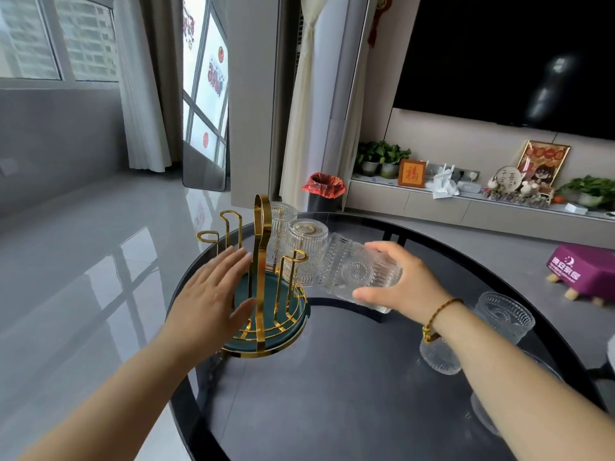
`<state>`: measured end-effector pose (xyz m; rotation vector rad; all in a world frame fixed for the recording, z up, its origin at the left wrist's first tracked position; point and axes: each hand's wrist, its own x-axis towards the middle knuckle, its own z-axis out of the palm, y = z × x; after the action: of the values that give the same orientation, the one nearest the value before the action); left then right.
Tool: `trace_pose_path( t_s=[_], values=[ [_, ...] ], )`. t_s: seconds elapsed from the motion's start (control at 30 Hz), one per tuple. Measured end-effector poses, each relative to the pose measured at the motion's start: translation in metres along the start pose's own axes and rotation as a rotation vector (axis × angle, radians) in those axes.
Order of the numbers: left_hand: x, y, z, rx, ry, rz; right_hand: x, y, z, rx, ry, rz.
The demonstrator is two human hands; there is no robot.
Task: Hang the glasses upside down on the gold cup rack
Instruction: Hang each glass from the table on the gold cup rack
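The gold cup rack [261,247] with a green round base stands at the left edge of the dark glass table [332,394]. Two ribbed clear glasses hang upside down on its far pegs, one at the back [282,216] and one nearer [307,247]. My right hand [399,281] holds a third ribbed glass [357,272] tilted on its side, just right of the rack. My left hand [209,294] is open with fingers spread, against the rack's left side near a free gold peg [293,261]. Two more glasses stand upright on the table, one [504,316] beyond my right forearm and one [439,356] partly hidden by it.
The table's curved edge runs close to the rack on the left, with grey floor tiles below. A red-lined bin [324,188] stands beyond the table. A purple stool [582,271] sits on the floor at right. Another glass object [482,414] shows under my right forearm.
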<state>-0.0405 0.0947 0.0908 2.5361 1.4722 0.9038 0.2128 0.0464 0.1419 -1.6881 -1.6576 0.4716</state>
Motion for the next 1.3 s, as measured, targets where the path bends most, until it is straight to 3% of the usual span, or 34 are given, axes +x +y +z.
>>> trace_pose_path(
  t_s=[0.23,0.6,1.3],
  values=[
    [-0.002,-0.002,-0.003,-0.056,0.000,0.011,0.023,-0.043,-0.004,-0.269,-0.127,-0.021],
    [-0.002,-0.001,-0.004,-0.086,0.014,0.012,0.055,-0.073,0.018,-0.409,-0.241,-0.125],
    [-0.001,-0.005,0.002,-0.101,0.071,0.019,0.068,-0.056,0.076,-0.409,-0.303,-0.106]
  ],
)
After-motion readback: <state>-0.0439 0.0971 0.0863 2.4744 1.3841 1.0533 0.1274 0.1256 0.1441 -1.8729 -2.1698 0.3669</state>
